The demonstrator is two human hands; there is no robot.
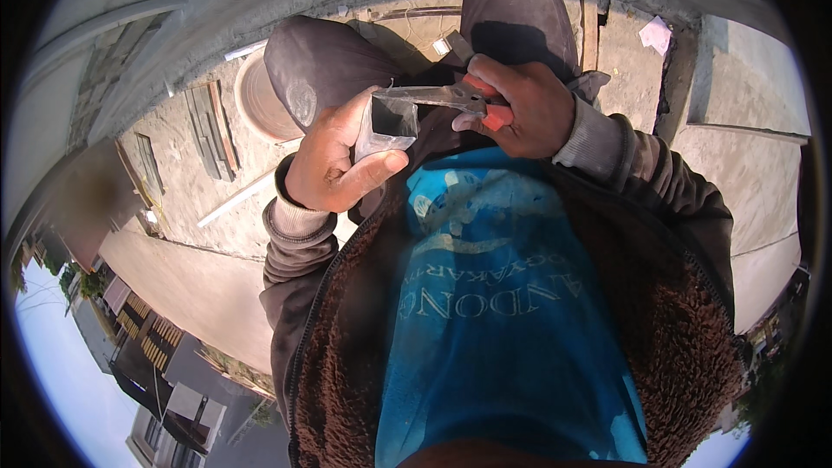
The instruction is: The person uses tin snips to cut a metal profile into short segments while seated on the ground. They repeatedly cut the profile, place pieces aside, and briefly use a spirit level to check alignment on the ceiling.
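My left hand is wrapped round a short square metal tube, thumb across its near side, with the dark hollow end facing up toward me. My right hand grips the red handles of a metal cutting tool that looks like snips. The tool's long jaws reach left to the upper edge of the tube's open end, where a thin bent sliver sticks up. Whether the jaws bite into the metal cannot be told. Both hands are held above my lap, between my knees and my blue shirt.
Beyond my legs is a pale concrete floor with a round bucket-like container, long strips at the left, a pinkish scrap and a low concrete ledge at the right. Buildings show at the lower left rim.
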